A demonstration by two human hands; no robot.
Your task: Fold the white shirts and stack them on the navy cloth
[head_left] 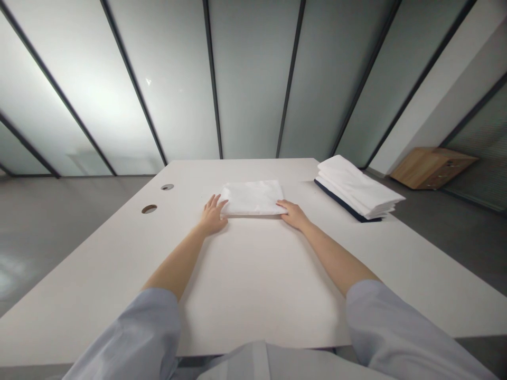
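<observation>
A folded white cloth [253,198] lies flat near the middle of the table, its front edge standing slightly off the surface with a thin shadow below. My left hand [214,215] is at its left front corner, the corner between thumb and fingers, the outer fingers spread. At the right front corner, my right hand [293,214] grips the cloth with fingers on top; the thumb is partly hidden. Both arms reach forward in rolled light grey-blue sleeves.
The white table [261,285] has two round holes at left, one a cable hole [149,209]. At right lies a stack of folded white cloths [356,184] over a dark navy cloth [340,201]. Frosted glass panels [253,79] stand behind; a wooden cabinet [431,168] is far right.
</observation>
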